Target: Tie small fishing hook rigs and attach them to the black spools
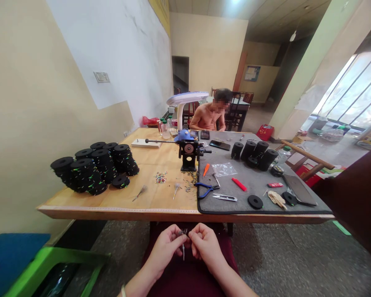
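Both hands are held close together over my lap, just below the table's front edge. My left hand (170, 243) pinches a thin white-stemmed piece (183, 251) that hangs down between the hands; its upper end is mostly hidden by fingers. Beside it, my right hand (203, 242) has thumb and forefinger pressed together, and whatever is in that pinch is too small to make out. Nearest on the table lie a white-stemmed tuft (176, 190) and a second, darker tuft (140, 193). Small coloured beads (161, 177) are scattered behind them.
Stacked black foam spools (102, 165) stand at the left, more spools (249, 151) at the right. A black winding device (188, 154) and lamp (181, 113) are mid-table. Blue pliers (205, 189), thread snips (225, 198) and a red marker (239, 184) lie on the grey mat. A person sits beyond.
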Available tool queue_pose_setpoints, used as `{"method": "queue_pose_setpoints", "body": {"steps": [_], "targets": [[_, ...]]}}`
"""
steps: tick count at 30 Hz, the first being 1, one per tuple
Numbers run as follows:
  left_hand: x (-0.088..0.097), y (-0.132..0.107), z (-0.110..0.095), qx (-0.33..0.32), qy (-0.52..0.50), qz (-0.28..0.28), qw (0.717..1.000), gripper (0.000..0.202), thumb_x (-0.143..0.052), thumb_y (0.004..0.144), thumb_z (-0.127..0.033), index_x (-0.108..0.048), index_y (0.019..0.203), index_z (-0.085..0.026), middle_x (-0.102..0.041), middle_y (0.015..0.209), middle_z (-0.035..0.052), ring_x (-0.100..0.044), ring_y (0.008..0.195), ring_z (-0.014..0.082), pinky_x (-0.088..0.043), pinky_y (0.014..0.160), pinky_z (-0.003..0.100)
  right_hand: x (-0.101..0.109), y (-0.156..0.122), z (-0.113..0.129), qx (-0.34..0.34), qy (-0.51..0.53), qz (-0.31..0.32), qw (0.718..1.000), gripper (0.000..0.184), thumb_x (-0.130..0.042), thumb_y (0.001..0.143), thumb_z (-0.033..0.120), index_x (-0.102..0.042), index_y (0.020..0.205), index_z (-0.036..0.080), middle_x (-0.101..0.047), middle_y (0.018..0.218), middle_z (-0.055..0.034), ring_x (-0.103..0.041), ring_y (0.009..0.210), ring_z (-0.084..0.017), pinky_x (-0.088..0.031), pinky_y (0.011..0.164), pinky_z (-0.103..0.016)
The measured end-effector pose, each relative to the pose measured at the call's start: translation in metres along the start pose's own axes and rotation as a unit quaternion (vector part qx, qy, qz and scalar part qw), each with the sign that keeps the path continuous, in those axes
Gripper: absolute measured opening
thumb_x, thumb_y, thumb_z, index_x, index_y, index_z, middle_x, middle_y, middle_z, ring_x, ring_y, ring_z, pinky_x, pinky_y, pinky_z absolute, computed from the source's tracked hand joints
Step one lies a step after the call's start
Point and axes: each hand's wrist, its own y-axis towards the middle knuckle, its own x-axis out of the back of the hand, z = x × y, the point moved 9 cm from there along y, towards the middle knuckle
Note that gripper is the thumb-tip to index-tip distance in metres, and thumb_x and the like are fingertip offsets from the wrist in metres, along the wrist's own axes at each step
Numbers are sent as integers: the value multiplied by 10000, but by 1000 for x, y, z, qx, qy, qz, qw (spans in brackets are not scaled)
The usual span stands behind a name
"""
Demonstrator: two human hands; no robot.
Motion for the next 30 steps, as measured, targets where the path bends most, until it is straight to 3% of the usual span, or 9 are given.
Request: {"method": "queue_pose_setpoints", "body": {"steps": [7,30], "targets": [[-5,-1,-2,15,-40,22,999,304,-763,667,-356,-527,678,-165,-603,554,-32,-560,514,101,-394,488,198,-6,-1,0,12,-11,28,999,339,-631,700,481,-449,634,203,-469,327,99,-315,255,-36,-203,309,-158],[-8,-2,-10,-21,23,30,999,320,-747,691,-393,-513,669,-176,-586,543,-38,-517,500,100,-369,492,207,-6,1,-3,-1,-19,26,999,334,-620,698,477,-438,615,210,-457,313,104,-301,250,-37,-192,313,-164]]}}
